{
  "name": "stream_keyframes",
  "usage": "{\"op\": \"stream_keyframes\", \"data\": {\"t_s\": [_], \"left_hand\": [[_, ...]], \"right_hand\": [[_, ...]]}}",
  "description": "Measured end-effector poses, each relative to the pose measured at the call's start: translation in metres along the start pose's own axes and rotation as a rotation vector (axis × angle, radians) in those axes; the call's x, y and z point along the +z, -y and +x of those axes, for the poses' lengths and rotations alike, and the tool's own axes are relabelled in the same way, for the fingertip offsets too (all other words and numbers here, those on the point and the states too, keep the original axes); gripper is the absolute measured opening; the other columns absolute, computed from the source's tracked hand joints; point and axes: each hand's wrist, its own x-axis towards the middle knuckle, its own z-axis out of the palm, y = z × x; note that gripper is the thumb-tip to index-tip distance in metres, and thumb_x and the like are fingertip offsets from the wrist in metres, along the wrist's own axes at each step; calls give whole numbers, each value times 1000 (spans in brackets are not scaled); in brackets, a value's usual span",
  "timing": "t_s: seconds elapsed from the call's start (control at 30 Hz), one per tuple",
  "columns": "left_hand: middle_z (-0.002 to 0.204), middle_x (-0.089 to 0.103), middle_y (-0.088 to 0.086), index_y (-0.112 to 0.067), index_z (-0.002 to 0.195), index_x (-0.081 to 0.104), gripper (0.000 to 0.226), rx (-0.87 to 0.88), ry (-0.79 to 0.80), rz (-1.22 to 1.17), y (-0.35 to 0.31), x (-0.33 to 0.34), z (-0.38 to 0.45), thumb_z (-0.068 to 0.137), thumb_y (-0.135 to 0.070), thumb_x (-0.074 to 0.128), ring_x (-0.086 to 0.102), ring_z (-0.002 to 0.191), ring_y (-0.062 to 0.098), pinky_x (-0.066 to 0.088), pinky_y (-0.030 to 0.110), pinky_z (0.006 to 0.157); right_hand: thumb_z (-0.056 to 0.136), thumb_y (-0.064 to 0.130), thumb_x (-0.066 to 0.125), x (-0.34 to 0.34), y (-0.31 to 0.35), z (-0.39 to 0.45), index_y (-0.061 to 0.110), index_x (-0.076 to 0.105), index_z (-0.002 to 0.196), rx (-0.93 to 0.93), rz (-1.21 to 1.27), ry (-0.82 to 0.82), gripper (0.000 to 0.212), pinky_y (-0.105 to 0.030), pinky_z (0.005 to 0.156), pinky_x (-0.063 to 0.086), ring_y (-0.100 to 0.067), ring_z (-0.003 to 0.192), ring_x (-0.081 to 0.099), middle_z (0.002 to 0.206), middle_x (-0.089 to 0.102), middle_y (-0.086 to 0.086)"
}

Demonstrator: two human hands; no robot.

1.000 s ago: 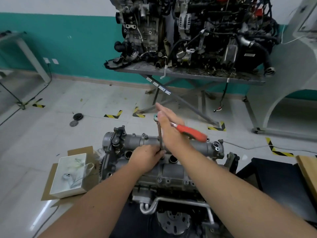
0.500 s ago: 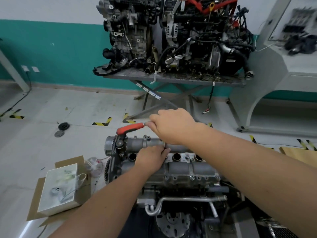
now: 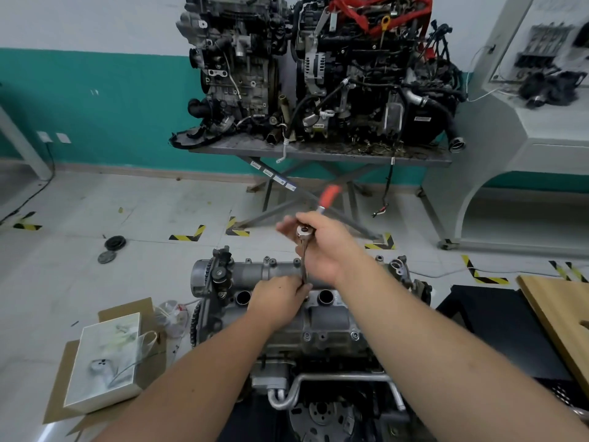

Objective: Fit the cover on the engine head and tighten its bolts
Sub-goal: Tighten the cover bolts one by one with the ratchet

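Teal-and-white walls back a workshop floor marked with yellow-black tape, where two dirty engines (image 3: 318,68) sit on a grey scissor-leg counter (image 3: 318,153). Nearer the camera, the engine head (image 3: 296,333) stands with its grey cover (image 3: 255,270) seated on top, spark-plug wells showing. Right hand (image 3: 322,247) is wrapped around the head of a ratchet wrench (image 3: 328,197), its red handle angling up and away. Left hand (image 3: 277,298) has its grip pinched on the extension bar (image 3: 303,266) where it meets the cover. A white box (image 3: 105,362) lies on cardboard to the left.
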Motion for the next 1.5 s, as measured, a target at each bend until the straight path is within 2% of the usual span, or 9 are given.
{"op": "stream_keyframes", "data": {"t_s": [0.13, 0.23, 0.33, 0.5, 0.73, 1.03, 1.2, 1.37, 1.5], "left_hand": [[92, 69, 7, -23, 78, 46, 38, -11, -27, -10, 4, 6, 4, 104, -48, 36, 65, 89, 31, 43, 36, 66], [102, 71, 8, -17, 97, 59, 39, -4, -1, 17, 5, 9, 7, 103, -48, 36, 66, 95, 33, 43, 35, 69], [139, 58, 11, -15, 143, 46, 52, 14, 5, -4, 5, 7, 8, 103, -47, 38, 55, 127, 30, 46, 39, 100], [101, 70, 12, -23, 86, 46, 25, 30, -38, -71, 1, 4, 2, 105, -38, 39, 65, 94, 32, 33, 34, 64], [144, 53, 7, -19, 145, 43, 43, 32, -8, 86, 5, 7, 5, 108, -34, 28, 55, 126, 30, 47, 38, 94], [106, 70, 6, -20, 106, 60, 36, 4, -40, -32, 2, 5, 2, 105, -47, 37, 65, 98, 30, 46, 37, 74], [94, 71, 5, -25, 82, 49, 35, 16, -42, -1, 2, 6, 1, 104, -50, 38, 66, 90, 28, 49, 37, 72], [95, 70, 5, -25, 81, 49, 35, 30, -29, 0, 4, 6, 2, 103, -50, 38, 66, 91, 29, 49, 38, 73], [93, 70, 5, -20, 89, 57, 39, 22, -23, 13, 5, 5, 3, 105, -47, 34, 65, 88, 30, 47, 37, 71]], "right_hand": [[100, 16, 55, -9, -24, 6, 25, 57, 77, -329, 65, -111, 25, -24, 69, 48, -21, 91, 62, 89, 69, -1], [98, 14, 58, -23, -34, 4, 32, 71, 116, -876, -813, -192, 28, -29, 100, 46, -13, 124, 55, 132, 63, 5], [79, -7, 67, -29, -27, 8, 9, 74, 114, -1295, -1487, -117, 40, -44, 96, 44, -35, 119, 58, 129, 65, -10], [85, 16, 60, -16, -12, -3, 13, 64, 122, -1082, -1962, -33, 37, -40, 92, 40, -30, 104, 58, 108, 65, -4], [92, 41, 25, -10, 1, -12, 17, 34, 150, -879, -2089, 160, 63, -41, 102, 32, -25, 114, 47, 123, 52, -3], [105, 46, 22, -2, 14, -6, 26, 31, 150, -751, -2174, 143, 50, -40, 86, 39, -27, 108, 53, 119, 55, -5], [104, 21, 37, 12, 22, -1, 11, 56, 102, -430, -1903, -83, 22, -37, 66, 46, -35, 84, 63, 89, 62, -8], [101, 8, 41, 6, 12, -5, 3, 57, 95, 5, -455, -2, 18, -31, 72, 56, -28, 78, 73, 73, 72, -9], [100, 11, 53, 0, -17, 0, 21, 59, 67, -142, 124, -86, 35, -23, 69, 43, -18, 89, 63, 85, 71, -6]]}}
